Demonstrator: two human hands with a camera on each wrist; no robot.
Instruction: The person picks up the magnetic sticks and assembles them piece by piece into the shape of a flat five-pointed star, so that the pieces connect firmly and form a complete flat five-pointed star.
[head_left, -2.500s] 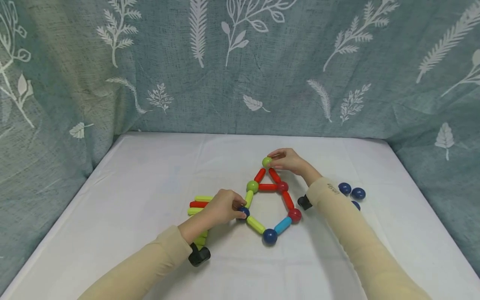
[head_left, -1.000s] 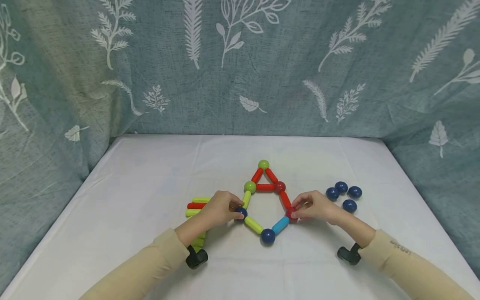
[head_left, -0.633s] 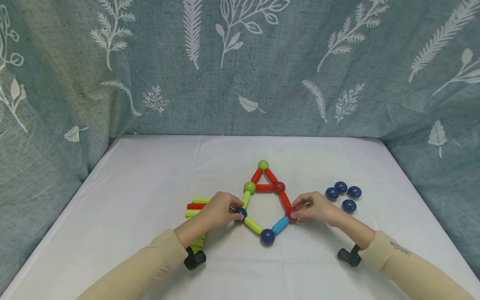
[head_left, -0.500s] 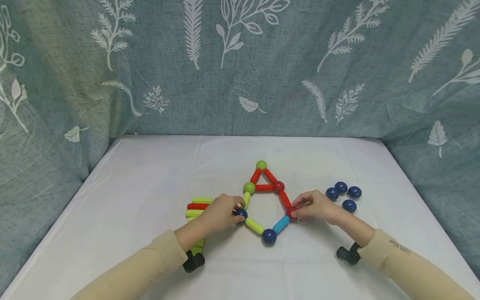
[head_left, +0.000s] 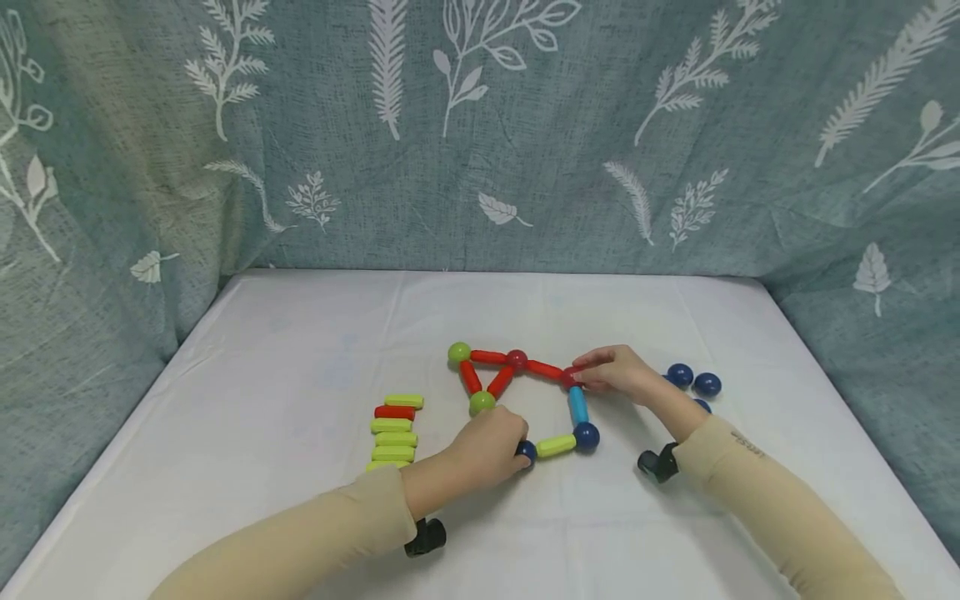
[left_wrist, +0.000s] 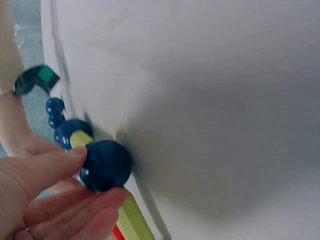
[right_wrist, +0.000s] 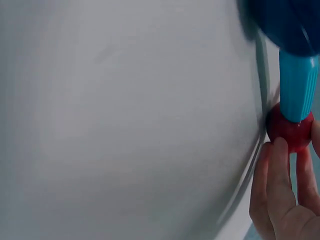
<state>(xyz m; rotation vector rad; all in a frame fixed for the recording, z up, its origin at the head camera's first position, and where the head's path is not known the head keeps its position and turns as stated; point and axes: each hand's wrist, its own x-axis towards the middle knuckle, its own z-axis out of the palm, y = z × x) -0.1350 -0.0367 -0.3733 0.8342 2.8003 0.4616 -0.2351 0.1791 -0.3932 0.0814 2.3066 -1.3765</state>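
Note:
A frame of toy balls and rods lies on the white cloth, joined in a ring with a triangle at its far left. My left hand (head_left: 483,450) pinches a dark blue ball (left_wrist: 106,165) of the ring between thumb and fingers. At the ring's right side, my right hand (head_left: 615,373) grips a red ball (right_wrist: 290,132) with its fingertips. A light blue rod (head_left: 578,405) links that red ball to another blue ball (head_left: 587,437). A yellow-green rod (head_left: 556,446) joins the two blue balls. Red rods connect two green balls (head_left: 459,353) and a red ball (head_left: 517,359) in the triangle.
Left of the frame, several loose yellow-green rods (head_left: 393,425) and a red rod (head_left: 394,412) lie in a column, partly behind my left forearm. Loose blue balls (head_left: 707,384) sit to the right, partly hidden by my right arm. A patterned curtain (head_left: 480,167) hangs behind the table.
Earlier my right hand moved from the top green ball to the red ball. In the last half second both hands have turned the frame counterclockwise, so its triangle swung from far end to left.

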